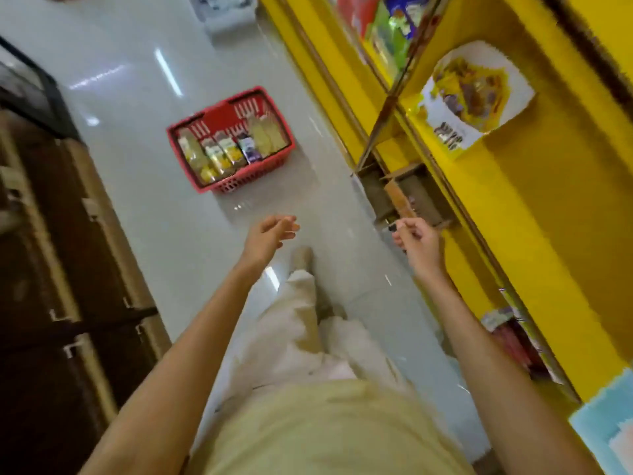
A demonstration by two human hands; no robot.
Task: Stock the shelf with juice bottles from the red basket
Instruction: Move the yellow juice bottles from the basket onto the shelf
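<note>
While your arms are stretched forward above the pale floor (164, 207), your left hand (270, 234) is relaxed, its fingers loose and nearly straight, and it holds nothing. Your right hand (419, 243) has its fingers loosely curled, and nothing shows in its grip. It is near the lower edge of the yellow shelf (520, 217), close to a brown cardboard compartment (416, 193).

The red basket (246, 181) stands on the floor ahead of your left hand, well apart from both hands. The juice bottles (219, 154) lie side by side inside it, mostly yellow, with one purple-labelled pack among them. Motion blur makes the labels unreadable.

The yellow shelf runs along your right side. A printed sheet (476, 97) sits against it, and coloured packets (394, 25) are on an upper level. Dark brown cabinets (68, 234) line your left side.
</note>
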